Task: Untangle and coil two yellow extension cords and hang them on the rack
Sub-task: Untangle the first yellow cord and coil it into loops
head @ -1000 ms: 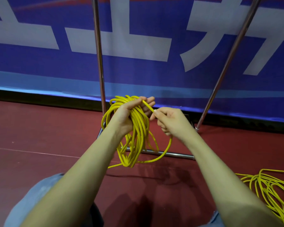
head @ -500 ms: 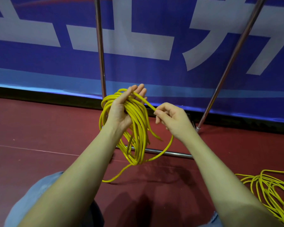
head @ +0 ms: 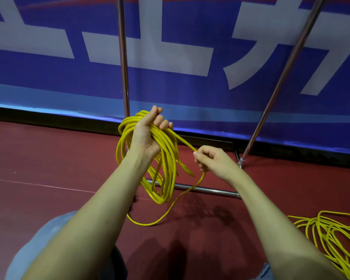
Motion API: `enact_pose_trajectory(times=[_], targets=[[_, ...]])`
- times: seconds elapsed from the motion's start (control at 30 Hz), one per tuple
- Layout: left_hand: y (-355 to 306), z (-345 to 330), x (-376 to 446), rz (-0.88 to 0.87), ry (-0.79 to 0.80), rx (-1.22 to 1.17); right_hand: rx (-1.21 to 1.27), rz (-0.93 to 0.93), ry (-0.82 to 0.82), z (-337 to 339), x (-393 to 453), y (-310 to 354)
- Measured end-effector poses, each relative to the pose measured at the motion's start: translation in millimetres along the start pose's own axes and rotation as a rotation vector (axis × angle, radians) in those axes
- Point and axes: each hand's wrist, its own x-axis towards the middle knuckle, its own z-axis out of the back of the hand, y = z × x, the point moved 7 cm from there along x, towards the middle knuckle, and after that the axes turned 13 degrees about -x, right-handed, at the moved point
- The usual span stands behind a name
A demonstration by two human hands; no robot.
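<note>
My left hand (head: 148,134) grips the top of a coil of yellow extension cord (head: 166,170), whose loops hang down in front of the rack's bottom bar. My right hand (head: 212,161) pinches the free strand of that same cord a little to the right and lower; the strand runs from the coil through my fingers, then drops in a slack curve to the floor. A second yellow cord (head: 335,237) lies in a loose heap on the floor at the lower right. The metal rack (head: 122,57) stands just behind my hands.
The rack's slanted right pole (head: 281,77) and its low horizontal bar (head: 210,191) frame the space behind the coil. A blue and white banner (head: 190,87) closes off the back. The floor is dark red. My knees in blue trousers (head: 38,249) show at the bottom.
My right hand has slid down and to the right along the free strand, away from the coil. The slack tail on the floor has lengthened. My left hand's fingers have curled tighter over the coil.
</note>
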Motion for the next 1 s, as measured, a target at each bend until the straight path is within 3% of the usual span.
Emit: enact_pose_trajectory(times=[0.1,0.2,0.57,0.7,0.83,1.0], targets=[[3,0,-1,0.029,0.007,0.031,-0.012,-0.046,-0.023,-1,-2,-3],[1,-4,-2,0.038,0.04,0.028,0.161,-0.096,-0.123,9,0,-5],[8,-24,-12,0.129,0.199,0.059,0.559,-0.197,-0.136,17,-2,2],[24,-12,-12,0.249,0.23,0.369,0.834,-0.277,-0.215,26,-3,-3],[44,-5,-20,0.298,0.463,0.943,1.095,-0.366,-0.219,29,-5,5],[51,-7,-26,0.297,0.521,1.133,1.26,-0.354,-0.235,30,-2,20]])
